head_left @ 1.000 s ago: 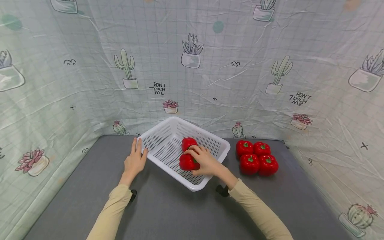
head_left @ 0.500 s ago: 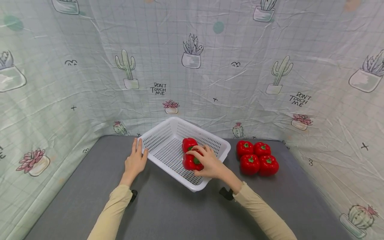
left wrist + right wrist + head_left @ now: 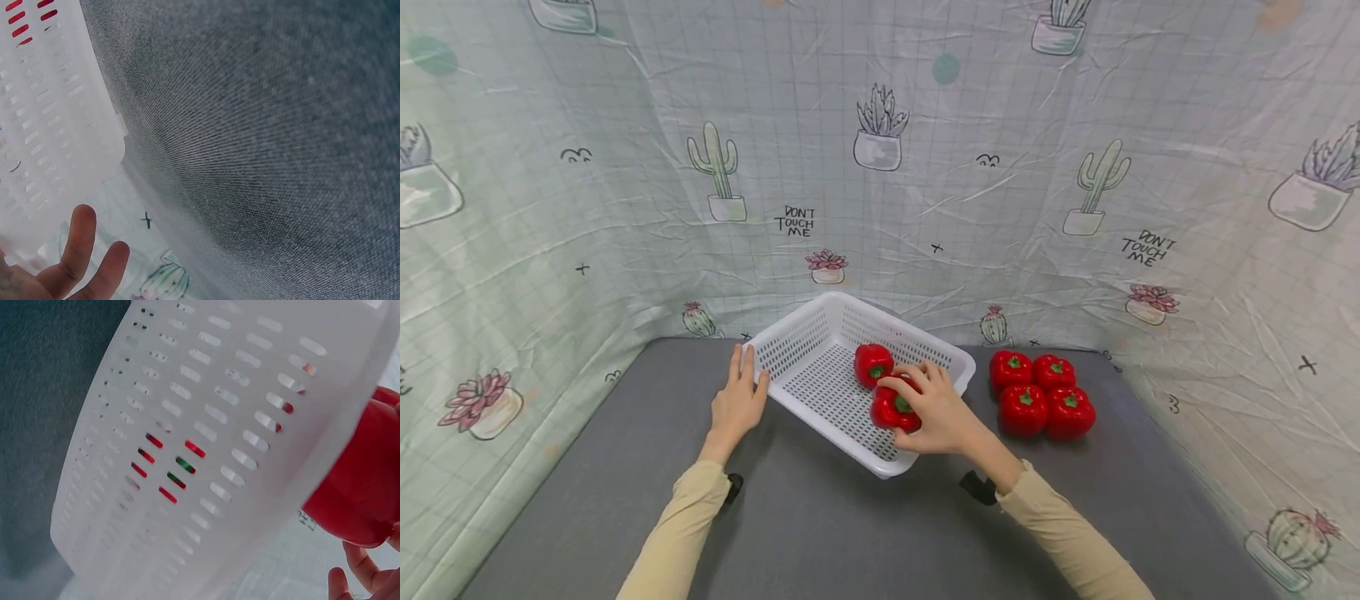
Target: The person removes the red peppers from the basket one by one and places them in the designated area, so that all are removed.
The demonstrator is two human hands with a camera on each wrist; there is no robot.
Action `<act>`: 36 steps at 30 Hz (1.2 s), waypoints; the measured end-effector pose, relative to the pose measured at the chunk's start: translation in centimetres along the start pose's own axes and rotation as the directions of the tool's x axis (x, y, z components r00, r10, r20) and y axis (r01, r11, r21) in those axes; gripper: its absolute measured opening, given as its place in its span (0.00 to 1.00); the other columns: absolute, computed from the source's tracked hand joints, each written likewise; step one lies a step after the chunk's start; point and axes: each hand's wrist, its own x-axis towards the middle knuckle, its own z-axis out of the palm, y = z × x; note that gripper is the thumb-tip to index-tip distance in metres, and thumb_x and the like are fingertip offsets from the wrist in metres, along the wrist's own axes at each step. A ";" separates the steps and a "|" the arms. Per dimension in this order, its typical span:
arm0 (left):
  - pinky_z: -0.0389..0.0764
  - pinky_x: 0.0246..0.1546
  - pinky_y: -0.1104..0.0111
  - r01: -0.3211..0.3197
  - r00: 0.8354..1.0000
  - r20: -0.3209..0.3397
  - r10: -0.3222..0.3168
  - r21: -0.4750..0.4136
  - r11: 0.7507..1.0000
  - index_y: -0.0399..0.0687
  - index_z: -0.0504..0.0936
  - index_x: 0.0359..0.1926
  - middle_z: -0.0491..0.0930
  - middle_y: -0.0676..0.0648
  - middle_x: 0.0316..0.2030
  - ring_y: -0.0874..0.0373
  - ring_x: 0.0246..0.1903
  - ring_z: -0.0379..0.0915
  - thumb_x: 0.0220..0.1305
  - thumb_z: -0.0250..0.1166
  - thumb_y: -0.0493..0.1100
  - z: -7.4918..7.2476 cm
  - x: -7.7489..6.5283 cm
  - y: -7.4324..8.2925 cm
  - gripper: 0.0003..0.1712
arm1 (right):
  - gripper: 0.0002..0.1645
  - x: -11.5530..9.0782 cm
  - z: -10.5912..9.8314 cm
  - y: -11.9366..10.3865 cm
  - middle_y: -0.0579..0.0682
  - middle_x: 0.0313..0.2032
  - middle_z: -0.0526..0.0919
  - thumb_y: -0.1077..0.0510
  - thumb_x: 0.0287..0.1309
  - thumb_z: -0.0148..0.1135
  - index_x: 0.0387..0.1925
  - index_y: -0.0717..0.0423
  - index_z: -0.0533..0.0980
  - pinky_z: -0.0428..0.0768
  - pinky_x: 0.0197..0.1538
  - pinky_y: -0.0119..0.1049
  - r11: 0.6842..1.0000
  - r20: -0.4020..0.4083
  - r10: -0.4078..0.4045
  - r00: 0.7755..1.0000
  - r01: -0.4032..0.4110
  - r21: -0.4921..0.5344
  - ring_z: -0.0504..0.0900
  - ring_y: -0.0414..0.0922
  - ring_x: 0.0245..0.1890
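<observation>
A white perforated plastic basket (image 3: 793, 340) stands at an angle in the middle of the table. My right hand (image 3: 940, 412) grips a red bell pepper (image 3: 886, 408) with fingers and thumb around it, over the basket's right part. In the right wrist view the held bell pepper (image 3: 359, 481) shows above the basket's rim. Another red bell pepper (image 3: 873, 364) lies inside, its green stem toward me. My left hand (image 3: 736, 410) rests at the basket's left corner, fingers extended. Its fingers (image 3: 78, 244) appear beside the basket wall (image 3: 50, 119) in the left wrist view.
Several red bell peppers (image 3: 1025, 408) stand grouped, stems up, on the grey tabletop (image 3: 805, 533) right of the basket. A cactus-print cloth (image 3: 925, 200) hangs behind the table and along both sides, close to the basket's far corner.
My right hand has moved right and slightly toward me with the bell pepper, uncovering more of the one lying in the basket. The left hand and the basket have stayed put.
</observation>
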 end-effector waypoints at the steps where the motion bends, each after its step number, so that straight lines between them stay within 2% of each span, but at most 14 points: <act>1: 0.57 0.10 0.65 -0.003 1.000 -0.008 0.003 -0.003 1.000 0.48 0.40 0.70 0.38 0.41 0.70 0.53 0.10 0.59 0.68 0.33 0.57 0.0 0.0 0.0 0.35 | 0.42 -0.1 -0.1 0.0 0.49 0.51 0.70 0.47 0.26 0.67 0.53 0.42 0.67 0.67 0.43 0.41 1.000 -0.005 0.002 1.000 -0.002 -0.003 0.64 0.45 0.45; 6: 0.59 0.12 0.64 0.004 1.000 -0.007 -0.004 0.011 1.000 0.48 0.40 0.70 0.38 0.41 0.70 0.52 0.12 0.62 0.68 0.34 0.57 0.0 0.0 0.0 0.35 | 0.41 -0.8 -0.7 0.4 0.49 0.50 0.72 0.46 0.27 0.67 0.52 0.43 0.69 0.68 0.45 0.44 1.000 -0.022 0.022 1.000 -0.022 -0.015 0.65 0.45 0.45; 10: 0.61 0.12 0.63 0.025 0.999 0.022 -0.026 0.027 0.999 0.44 0.42 0.69 0.39 0.39 0.69 0.51 0.14 0.64 0.68 0.36 0.55 0.1 0.3 -0.2 0.35 | 0.40 -1.6 -1.1 0.6 0.50 0.49 0.73 0.45 0.28 0.67 0.52 0.45 0.70 0.70 0.46 0.45 0.999 -0.046 0.038 0.998 -0.039 -0.020 0.66 0.46 0.46; 20: 0.63 0.14 0.62 0.029 0.999 0.033 -0.030 0.039 0.999 0.45 0.40 0.69 0.38 0.39 0.69 0.50 0.16 0.66 0.68 0.35 0.56 0.1 0.3 -0.3 0.35 | 0.41 -3.4 -2.5 0.9 0.48 0.48 0.72 0.46 0.25 0.70 0.51 0.43 0.70 0.70 0.44 0.42 0.995 -0.095 0.095 0.991 -0.098 -0.027 0.66 0.43 0.46; 29: 0.61 0.13 0.64 0.030 0.999 0.016 -0.030 0.034 0.999 0.45 0.42 0.69 0.40 0.38 0.69 0.52 0.14 0.64 0.68 0.38 0.55 0.1 0.3 -0.2 0.35 | 0.42 -5.3 -4.0 1.5 0.48 0.48 0.72 0.47 0.22 0.71 0.50 0.45 0.71 0.71 0.43 0.43 0.991 -0.082 0.120 0.989 -0.124 -0.049 0.66 0.43 0.43; 36: 0.62 0.13 0.63 0.034 0.999 0.033 -0.035 0.027 0.999 0.44 0.42 0.69 0.39 0.38 0.69 0.52 0.14 0.64 0.68 0.39 0.53 -0.1 0.2 0.0 0.35 | 0.43 -6.9 -4.6 1.9 0.48 0.48 0.73 0.47 0.20 0.73 0.50 0.44 0.71 0.72 0.43 0.44 0.983 -0.055 0.161 0.985 -0.165 -0.076 0.66 0.42 0.44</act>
